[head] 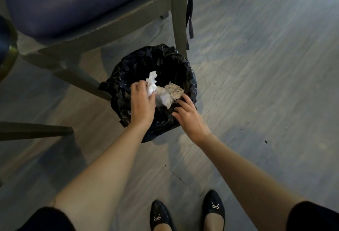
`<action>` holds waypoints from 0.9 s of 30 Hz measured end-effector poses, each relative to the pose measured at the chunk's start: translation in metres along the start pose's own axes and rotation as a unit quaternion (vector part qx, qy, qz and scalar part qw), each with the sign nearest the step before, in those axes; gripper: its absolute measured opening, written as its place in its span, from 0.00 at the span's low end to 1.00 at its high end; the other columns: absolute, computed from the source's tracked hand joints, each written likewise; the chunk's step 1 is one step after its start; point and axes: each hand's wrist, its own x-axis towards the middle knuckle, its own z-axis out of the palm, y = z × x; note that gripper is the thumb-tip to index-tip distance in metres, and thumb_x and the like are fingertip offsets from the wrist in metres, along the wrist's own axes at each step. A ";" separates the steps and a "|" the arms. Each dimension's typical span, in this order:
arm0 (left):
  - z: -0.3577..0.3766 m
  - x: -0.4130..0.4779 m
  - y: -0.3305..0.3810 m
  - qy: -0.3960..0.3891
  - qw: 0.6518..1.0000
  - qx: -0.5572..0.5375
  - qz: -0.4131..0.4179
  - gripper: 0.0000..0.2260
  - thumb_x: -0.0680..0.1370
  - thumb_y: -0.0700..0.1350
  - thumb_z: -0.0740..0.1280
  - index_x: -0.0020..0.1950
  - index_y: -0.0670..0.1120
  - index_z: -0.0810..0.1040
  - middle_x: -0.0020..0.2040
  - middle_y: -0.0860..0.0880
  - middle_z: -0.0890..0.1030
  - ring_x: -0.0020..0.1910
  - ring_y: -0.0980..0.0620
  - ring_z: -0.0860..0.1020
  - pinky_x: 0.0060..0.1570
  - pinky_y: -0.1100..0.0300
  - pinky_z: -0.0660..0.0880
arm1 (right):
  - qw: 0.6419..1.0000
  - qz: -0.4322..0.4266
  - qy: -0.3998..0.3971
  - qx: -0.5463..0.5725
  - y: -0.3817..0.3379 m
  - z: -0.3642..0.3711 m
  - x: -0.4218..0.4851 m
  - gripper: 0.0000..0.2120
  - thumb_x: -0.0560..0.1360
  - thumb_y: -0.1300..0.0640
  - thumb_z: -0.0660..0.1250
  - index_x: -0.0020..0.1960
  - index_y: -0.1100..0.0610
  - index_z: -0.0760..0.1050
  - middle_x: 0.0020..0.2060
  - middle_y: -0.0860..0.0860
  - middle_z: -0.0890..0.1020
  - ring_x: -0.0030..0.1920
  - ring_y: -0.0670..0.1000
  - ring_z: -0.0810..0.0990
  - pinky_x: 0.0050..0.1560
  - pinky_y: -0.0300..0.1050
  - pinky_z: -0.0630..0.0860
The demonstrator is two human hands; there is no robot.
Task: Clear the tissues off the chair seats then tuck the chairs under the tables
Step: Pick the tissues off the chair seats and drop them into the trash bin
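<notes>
Now the tissues (161, 94) are seen right at the mouth of the bin (128, 69) — a crumpled white wad with a brownish piece beside it, held over the black liner. The left hand (142, 102) is closed around the white end of the bunch, fingers curled tight on it. The right hand (189, 116) is spread loosely at the near rim, fingertips touching or almost touching the brownish end; whether anything is actually pinched there cannot be told.

So the clearing stage is judged to be close to done for this handful — the paper is over the bin but not yet let go. The blue seat cushion (60, 5) of the chair (178, 16) just above the bin is shown bare in the part that is visible, with no tissue on it; the rest of the seat is cut off by the frame, so nothing can be said for it.

What is left, as far as can be judged: the drop into the liner, then the tucking in. No table can be made out for certain, and other chair seats are not shown, so further tissues elsewhere cannot be ruled out. Grey frame parts (36, 130) at the left are only partly seen.
</notes>
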 end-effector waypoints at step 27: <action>-0.153 -0.014 0.262 -0.198 0.913 0.279 0.222 0.31 0.81 0.49 0.56 0.77 0.42 0.41 0.78 0.43 0.46 0.76 0.45 0.41 0.73 0.46 0.40 | 0.950 0.272 -0.150 -0.026 -0.029 -0.331 0.060 0.42 0.78 0.38 0.57 0.77 0.57 0.36 0.77 0.54 0.40 0.77 0.54 0.40 0.75 0.55 0.45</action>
